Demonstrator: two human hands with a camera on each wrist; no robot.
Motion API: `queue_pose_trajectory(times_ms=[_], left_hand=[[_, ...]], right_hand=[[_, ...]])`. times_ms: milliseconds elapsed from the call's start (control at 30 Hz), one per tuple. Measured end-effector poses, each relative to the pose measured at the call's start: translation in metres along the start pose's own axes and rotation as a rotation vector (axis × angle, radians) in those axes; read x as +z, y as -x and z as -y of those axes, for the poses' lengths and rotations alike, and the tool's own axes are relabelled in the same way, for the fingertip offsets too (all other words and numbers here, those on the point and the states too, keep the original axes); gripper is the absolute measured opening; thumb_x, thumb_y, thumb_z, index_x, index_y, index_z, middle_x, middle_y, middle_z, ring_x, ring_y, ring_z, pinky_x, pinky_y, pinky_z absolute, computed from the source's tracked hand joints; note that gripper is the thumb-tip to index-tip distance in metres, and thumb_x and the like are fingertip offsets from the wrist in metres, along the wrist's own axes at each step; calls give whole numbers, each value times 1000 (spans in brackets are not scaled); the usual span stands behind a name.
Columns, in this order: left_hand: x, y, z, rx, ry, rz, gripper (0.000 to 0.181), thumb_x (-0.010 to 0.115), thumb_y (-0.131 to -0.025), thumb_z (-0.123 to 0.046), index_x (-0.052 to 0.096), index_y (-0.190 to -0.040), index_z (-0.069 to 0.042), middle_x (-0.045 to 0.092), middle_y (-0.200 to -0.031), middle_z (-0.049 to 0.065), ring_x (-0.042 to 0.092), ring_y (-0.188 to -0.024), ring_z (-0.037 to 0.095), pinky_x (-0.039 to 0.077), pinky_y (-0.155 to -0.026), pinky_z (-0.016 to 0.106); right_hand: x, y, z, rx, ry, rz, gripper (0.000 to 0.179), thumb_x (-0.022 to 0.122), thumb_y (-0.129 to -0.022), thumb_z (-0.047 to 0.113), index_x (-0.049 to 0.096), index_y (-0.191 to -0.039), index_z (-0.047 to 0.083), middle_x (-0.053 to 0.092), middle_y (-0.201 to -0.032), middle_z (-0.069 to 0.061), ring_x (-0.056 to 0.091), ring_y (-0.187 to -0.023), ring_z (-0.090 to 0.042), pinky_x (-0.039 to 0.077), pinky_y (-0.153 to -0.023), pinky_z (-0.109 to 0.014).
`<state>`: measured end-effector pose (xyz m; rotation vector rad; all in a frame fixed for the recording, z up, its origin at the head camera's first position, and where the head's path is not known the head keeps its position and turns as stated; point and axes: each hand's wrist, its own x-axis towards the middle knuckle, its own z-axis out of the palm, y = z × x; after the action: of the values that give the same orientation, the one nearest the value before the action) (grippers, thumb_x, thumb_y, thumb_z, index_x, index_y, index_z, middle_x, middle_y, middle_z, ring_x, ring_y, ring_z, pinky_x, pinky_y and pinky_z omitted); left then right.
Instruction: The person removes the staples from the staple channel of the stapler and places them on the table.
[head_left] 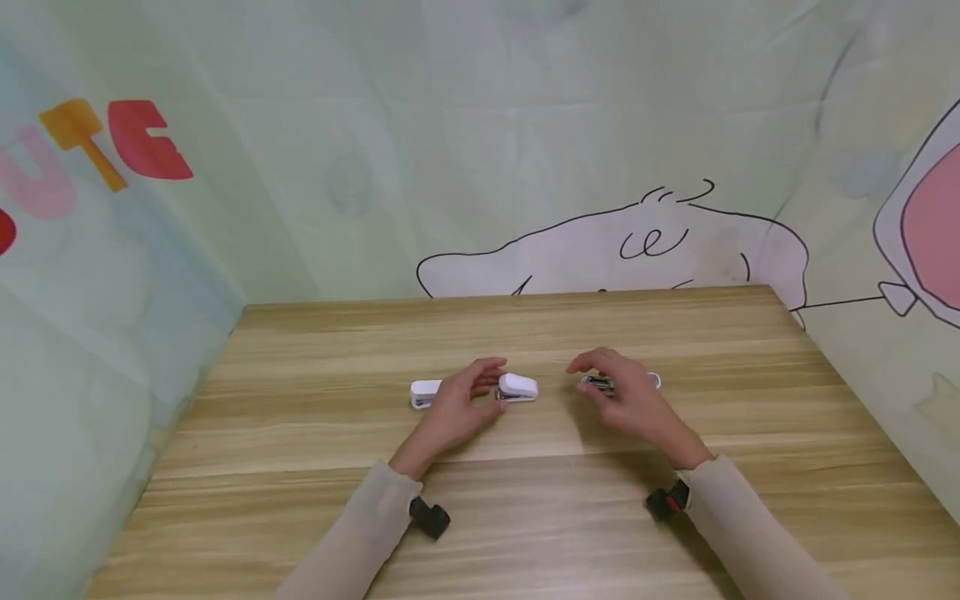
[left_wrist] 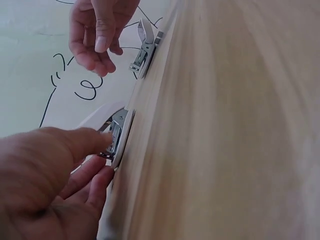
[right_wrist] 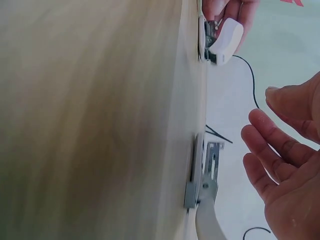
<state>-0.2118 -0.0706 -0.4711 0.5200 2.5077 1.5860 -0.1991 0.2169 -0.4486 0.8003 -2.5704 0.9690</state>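
Near the middle of the table, a white stapler (head_left: 517,387) has its top arm raised from its base. My left hand (head_left: 465,402) holds its left end, the thumb on the near side and the fingers behind; in the left wrist view the thumb overlaps the stapler's metal part (left_wrist: 118,131). My right hand (head_left: 626,396) hovers over another stapler (head_left: 600,383), its fingers loosely bent and holding nothing. That stapler is folded wide open, its metal rail (right_wrist: 212,160) showing in the right wrist view. A third white stapler (head_left: 423,392) lies behind my left hand, partly hidden.
The wood-grain table (head_left: 525,517) reaches back to a printed cloth (head_left: 337,167) with a cartoon drawing and letters. This cloth also hangs along the left and right sides. A dark wrist device (head_left: 430,518) sits at the left sleeve, another (head_left: 666,502) at the right.
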Motion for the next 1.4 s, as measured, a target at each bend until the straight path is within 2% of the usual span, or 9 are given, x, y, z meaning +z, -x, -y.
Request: queue_pose_trajectory(times_ms=[233, 367, 500, 667, 833, 1133, 1400], left_hand=[[5, -7, 8, 73, -60, -73, 52, 76, -92, 4, 64, -142, -4, 74, -130, 15, 70, -123, 29, 59, -107, 43], [6, -8, 11, 92, -96, -94, 48, 78, -90, 3, 69, -137, -4, 74, -126, 15, 71, -117, 28, 61, -100, 37], [5, -8, 12, 79, -122, -93, 46, 80, -90, 0, 71, -135, -7, 74, -122, 12, 69, -109, 24, 59, -92, 30], [5, -9, 11, 51, -118, -77, 46, 81, -91, -2, 71, -135, -8, 76, -116, 11, 68, -104, 22, 58, -91, 31], [5, -9, 11, 54, -118, -72, 45, 81, -91, -1, 71, -135, -7, 77, -114, 11, 67, -101, 20, 57, -88, 28], [3, -9, 12, 61, -120, -58, 46, 79, -92, -2, 69, -137, -2, 77, -115, 14, 68, -101, 21, 56, -87, 25], [3, -9, 12, 46, -119, -61, 45, 79, -92, -2, 70, -136, -3, 77, -114, 13, 69, -103, 21, 55, -87, 23]], right_hand=[[13, -15, 11, 36, -95, 40, 18, 75, -98, 3, 75, -115, 6, 80, -114, -7, 74, -106, -26, 62, -89, -48], [23, -24, 19, 45, -140, 61, 18, 76, -97, 4, 76, -114, 7, 80, -115, -7, 74, -106, -26, 61, -88, -44], [33, -32, 24, 54, -169, 89, 18, 76, -97, 4, 77, -114, 8, 80, -116, -7, 73, -107, -26, 60, -91, -44], [42, -39, 27, 76, -180, 140, 18, 76, -98, 7, 77, -116, 11, 79, -120, -7, 72, -112, -25, 59, -95, -46], [49, -43, 31, 76, -185, 155, 21, 76, -97, 6, 76, -117, 10, 79, -123, -8, 72, -114, -27, 58, -98, -50], [54, -47, 32, 73, -163, 174, 23, 78, -95, 4, 76, -117, 9, 79, -122, -8, 72, -112, -26, 59, -99, -50], [54, -48, 34, 71, -142, 184, 25, 77, -95, 1, 75, -119, 7, 78, -124, -11, 73, -114, -28, 60, -100, -51]])
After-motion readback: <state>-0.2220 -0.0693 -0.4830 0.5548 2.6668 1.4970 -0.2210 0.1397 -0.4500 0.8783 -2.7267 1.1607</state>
